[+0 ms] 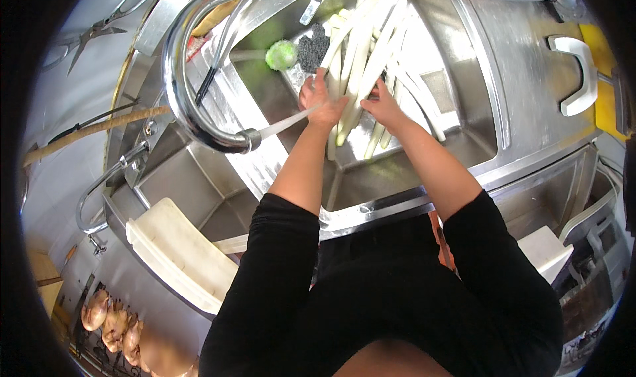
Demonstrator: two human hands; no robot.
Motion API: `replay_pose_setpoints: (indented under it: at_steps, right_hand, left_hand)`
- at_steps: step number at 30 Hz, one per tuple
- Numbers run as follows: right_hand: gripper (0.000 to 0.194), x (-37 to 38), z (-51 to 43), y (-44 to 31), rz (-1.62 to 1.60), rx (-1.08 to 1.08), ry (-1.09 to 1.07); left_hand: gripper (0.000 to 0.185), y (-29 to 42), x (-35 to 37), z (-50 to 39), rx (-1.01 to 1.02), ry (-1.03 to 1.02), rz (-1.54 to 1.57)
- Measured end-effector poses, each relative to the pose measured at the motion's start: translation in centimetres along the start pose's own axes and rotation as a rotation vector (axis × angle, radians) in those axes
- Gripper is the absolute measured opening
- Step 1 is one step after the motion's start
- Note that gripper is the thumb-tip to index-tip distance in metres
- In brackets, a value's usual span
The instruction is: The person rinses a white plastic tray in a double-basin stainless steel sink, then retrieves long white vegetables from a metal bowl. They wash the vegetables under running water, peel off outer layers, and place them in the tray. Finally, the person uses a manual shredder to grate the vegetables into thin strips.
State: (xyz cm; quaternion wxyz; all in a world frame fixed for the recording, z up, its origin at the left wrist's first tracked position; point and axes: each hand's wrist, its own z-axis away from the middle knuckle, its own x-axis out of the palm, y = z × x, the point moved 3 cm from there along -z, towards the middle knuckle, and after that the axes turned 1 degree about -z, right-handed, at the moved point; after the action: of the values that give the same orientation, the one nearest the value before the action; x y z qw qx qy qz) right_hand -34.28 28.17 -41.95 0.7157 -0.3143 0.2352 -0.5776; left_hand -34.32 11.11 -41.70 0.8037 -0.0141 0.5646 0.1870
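Several long, pale green-white vegetable stalks (360, 59) lie in a loose bundle in the metal sink basin (402, 175). My left hand (322, 101) is around stalks on the bundle's left side, with its thumb lying across them. On the other side, my right hand (383, 106) grips a thick stalk between thumb and fingers; some fingertips are hidden behind it. Water runs from the curved chrome faucet (248, 141) onto my left wrist. Past my left hand, a dark scouring pad (313, 48) and a green-white scrubber (281, 55) rest by the basin wall.
A second basin (184, 178) with its own faucet (92, 198) is on the left, near a white plastic tray (181, 253). Scissors (94, 31) hang on the left wall. Whole plucked birds (117, 322) sit lower left. A white handle (579, 76) stands on the right counter.
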Motion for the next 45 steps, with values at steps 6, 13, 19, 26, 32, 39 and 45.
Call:
replay_pose_setpoints:
  at_steps: [6,13,19,26,32,39,45]
  right_hand:
    - [0.071,-8.2,-0.7,-2.9,1.007,-0.265,0.634]
    - [0.088,-4.1,-2.4,-1.4,0.041,0.226,-0.041]
    - [0.074,1.3,1.9,-0.9,-0.06,0.043,0.044]
    - [0.089,2.1,7.8,-4.4,-0.354,0.012,-0.094]
    - [0.065,0.1,8.2,-4.7,-0.725,0.214,-0.271]
    - [0.082,-3.3,9.1,-3.8,-0.405,0.057,0.077]
    - [0.071,1.0,13.6,-10.7,0.675,-0.889,0.175]
  left_hand:
    - [0.118,1.4,0.1,-1.9,-0.165,-0.457,0.391]
    - [0.12,0.6,3.2,-0.8,-0.537,-0.608,1.012]
    - [0.092,3.6,1.5,0.6,-0.498,-0.858,1.621]
    - [0.067,3.5,-0.5,4.2,-0.501,-0.901,1.913]
    - [0.039,1.5,-2.8,5.5,-0.687,-0.905,1.683]
    - [0.038,-1.9,-8.5,5.3,-0.478,-0.763,1.238]
    - [0.036,-3.2,-11.9,6.4,-0.52,-0.492,1.375]
